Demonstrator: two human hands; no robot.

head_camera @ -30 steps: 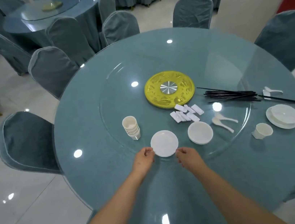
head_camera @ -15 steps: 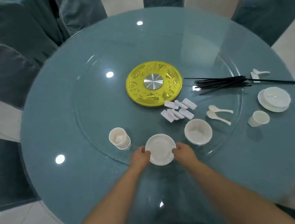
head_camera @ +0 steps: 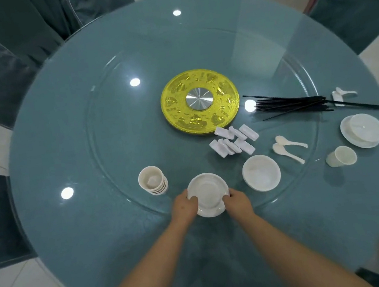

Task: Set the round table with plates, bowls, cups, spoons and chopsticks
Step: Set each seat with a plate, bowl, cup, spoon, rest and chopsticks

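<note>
A big round table with a blue-green cloth under glass (head_camera: 74,232) fills the view, with a round clear glass turning top (head_camera: 114,134) on it. A round yellow disc with a shiny silver middle (head_camera: 179,110) sits at the centre. A bunch of thin black chopsticks (head_camera: 292,104) lies to the right. The stack of small round white plates (head_camera: 207,190) sits at the near edge of the glass top. The left hand (head_camera: 184,206) and the right hand (head_camera: 238,201) hold its two sides, fingers curled on the rims. A white round bowl (head_camera: 261,172) is just to the right, a stack of white cups (head_camera: 152,180) just to the left. Two white spoons (head_camera: 289,147) lie past the bowl.
</note>
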